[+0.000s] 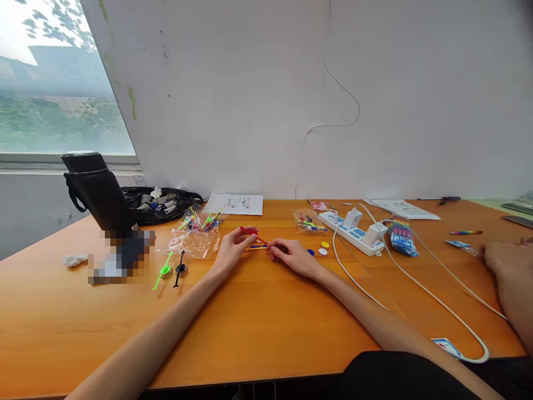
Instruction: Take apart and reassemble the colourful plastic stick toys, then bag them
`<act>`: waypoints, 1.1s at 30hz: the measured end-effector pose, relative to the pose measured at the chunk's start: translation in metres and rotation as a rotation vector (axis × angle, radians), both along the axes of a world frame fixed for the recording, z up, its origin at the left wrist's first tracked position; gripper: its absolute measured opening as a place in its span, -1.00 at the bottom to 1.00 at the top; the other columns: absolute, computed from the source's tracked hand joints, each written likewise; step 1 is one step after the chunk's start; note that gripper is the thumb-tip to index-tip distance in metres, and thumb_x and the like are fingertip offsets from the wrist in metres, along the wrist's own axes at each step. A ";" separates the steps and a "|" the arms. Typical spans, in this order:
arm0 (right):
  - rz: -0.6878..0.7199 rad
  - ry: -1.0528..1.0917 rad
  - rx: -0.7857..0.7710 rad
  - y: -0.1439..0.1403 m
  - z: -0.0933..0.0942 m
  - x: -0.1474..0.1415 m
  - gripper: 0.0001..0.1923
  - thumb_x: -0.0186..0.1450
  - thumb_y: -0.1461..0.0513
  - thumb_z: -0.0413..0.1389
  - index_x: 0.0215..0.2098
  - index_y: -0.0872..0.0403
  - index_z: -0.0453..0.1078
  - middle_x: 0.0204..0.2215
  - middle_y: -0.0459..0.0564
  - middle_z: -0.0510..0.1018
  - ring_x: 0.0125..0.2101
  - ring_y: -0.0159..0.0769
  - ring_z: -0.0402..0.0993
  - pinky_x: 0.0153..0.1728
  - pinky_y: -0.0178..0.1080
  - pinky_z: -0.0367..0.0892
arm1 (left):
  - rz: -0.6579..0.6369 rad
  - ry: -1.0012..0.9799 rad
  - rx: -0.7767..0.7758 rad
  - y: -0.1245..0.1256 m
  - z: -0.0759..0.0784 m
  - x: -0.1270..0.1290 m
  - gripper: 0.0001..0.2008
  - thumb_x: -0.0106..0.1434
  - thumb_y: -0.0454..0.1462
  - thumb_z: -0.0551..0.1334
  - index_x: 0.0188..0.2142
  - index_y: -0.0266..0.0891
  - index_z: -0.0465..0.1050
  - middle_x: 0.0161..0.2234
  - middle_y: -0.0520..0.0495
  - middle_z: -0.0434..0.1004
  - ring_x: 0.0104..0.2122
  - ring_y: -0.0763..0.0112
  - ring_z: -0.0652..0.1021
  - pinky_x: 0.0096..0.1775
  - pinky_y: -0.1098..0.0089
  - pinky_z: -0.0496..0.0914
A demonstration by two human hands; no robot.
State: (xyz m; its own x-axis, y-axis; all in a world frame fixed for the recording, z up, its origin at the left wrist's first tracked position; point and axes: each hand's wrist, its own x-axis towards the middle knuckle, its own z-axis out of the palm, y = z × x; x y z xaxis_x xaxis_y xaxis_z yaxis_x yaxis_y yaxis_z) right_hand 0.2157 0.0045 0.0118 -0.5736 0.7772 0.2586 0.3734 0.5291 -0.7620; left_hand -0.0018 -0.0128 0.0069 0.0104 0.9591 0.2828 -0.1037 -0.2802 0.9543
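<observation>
Both my hands rest on the orange table (258, 328) near its middle. My left hand (234, 247) pinches the left end of a small frame of thin plastic sticks (256, 243) in red, yellow and blue. My right hand (291, 254) pinches the right end of the same stick frame. Small round pieces (322, 248) in blue, yellow and white lie just right of my right hand. A green spinner stick (164, 270) and a black one (180, 269) lie to the left.
A black flask (100, 194) stands at the left beside a black bag (160, 205) and clear bags of sticks (195, 233). A white power strip (352, 230) with cables lies at the right. Another person's hand (506, 264) rests at the far right edge.
</observation>
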 end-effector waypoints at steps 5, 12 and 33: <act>0.008 -0.008 0.006 0.000 0.000 0.000 -0.68 0.43 0.06 0.00 -0.14 0.08 0.48 -0.36 -0.03 0.60 -0.31 -0.29 0.52 -0.20 -0.28 0.34 | -0.042 0.069 0.000 0.000 -0.004 0.003 -0.52 0.15 -0.06 0.38 0.02 -0.23 0.49 0.01 -0.19 0.58 -0.06 0.18 0.60 0.07 0.17 0.43; 0.005 -0.010 -0.005 0.001 0.000 0.000 -0.67 0.43 0.04 0.00 -0.15 0.08 0.49 -0.36 -0.02 0.60 -0.31 -0.28 0.52 -0.19 -0.26 0.36 | 0.047 -0.016 0.024 -0.001 0.003 -0.001 -0.54 0.13 -0.06 0.39 -0.03 -0.23 0.48 -0.05 -0.20 0.59 -0.02 0.19 0.55 0.03 0.22 0.43; 0.025 -0.037 0.027 0.002 0.000 0.002 -0.70 0.43 0.09 -0.01 -0.15 0.06 0.49 -0.35 -0.04 0.60 -0.31 -0.29 0.51 -0.22 -0.28 0.33 | -0.022 0.187 0.094 -0.002 0.003 0.001 -0.60 0.24 0.05 0.24 -0.23 -0.25 0.55 -0.40 -0.01 0.46 -0.49 0.45 0.39 -0.42 0.45 0.32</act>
State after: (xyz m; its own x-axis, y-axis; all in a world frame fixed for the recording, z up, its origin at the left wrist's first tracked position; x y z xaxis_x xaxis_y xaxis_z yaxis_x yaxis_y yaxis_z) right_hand 0.2182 0.0062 0.0115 -0.6021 0.7556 0.2578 0.3877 0.5591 -0.7329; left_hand -0.0006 -0.0146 0.0098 0.0924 0.9275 0.3623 0.0659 -0.3688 0.9272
